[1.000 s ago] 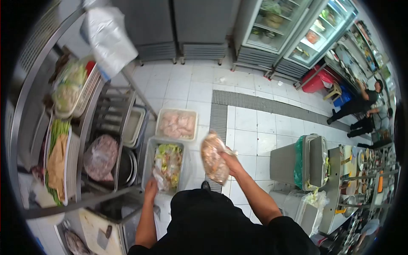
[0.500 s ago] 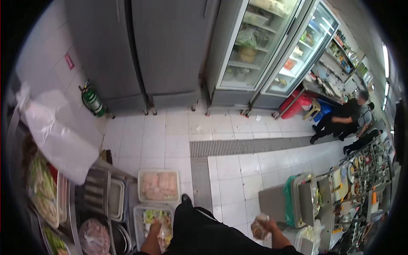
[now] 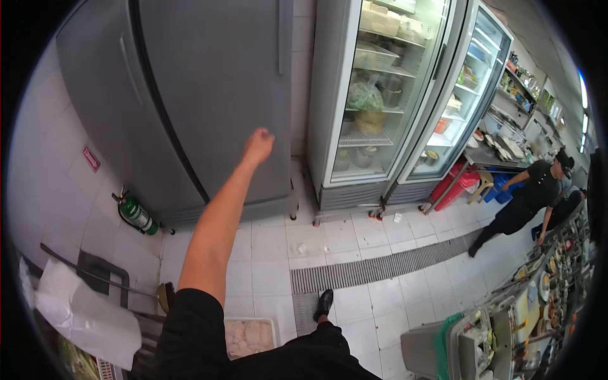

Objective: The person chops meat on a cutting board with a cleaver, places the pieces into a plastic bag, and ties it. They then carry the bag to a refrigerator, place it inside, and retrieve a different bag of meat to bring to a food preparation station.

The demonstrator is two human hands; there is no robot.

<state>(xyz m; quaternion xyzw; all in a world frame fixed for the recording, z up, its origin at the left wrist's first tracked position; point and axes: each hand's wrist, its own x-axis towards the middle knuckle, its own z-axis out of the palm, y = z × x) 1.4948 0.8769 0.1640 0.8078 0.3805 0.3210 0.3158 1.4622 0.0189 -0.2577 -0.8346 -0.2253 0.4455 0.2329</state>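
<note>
My left hand (image 3: 259, 145) is raised at the end of my outstretched arm, in front of the grey steel refrigerator door (image 3: 209, 82). Its fingers look curled, and whether anything is in them is too small to tell. The long door handle (image 3: 280, 38) is above and to the right of the hand. My right hand is out of view. Below my arm, a white tub (image 3: 275, 329) of pale pink meat (image 3: 249, 337) sits on the floor, partly hidden by my sleeve and body.
Glass-door fridges (image 3: 380, 95) stand right of the steel one. A fire extinguisher (image 3: 136, 214) is at the left wall. Two people (image 3: 535, 196) are at the right. A grey bin (image 3: 421, 348), a floor grate (image 3: 380, 261) and a white bag (image 3: 85, 316) are nearby.
My left hand has risen from the tub of vegetables to the steel refrigerator. My right hand and the bag it held have left the view. The view has shifted towards the fridges.
</note>
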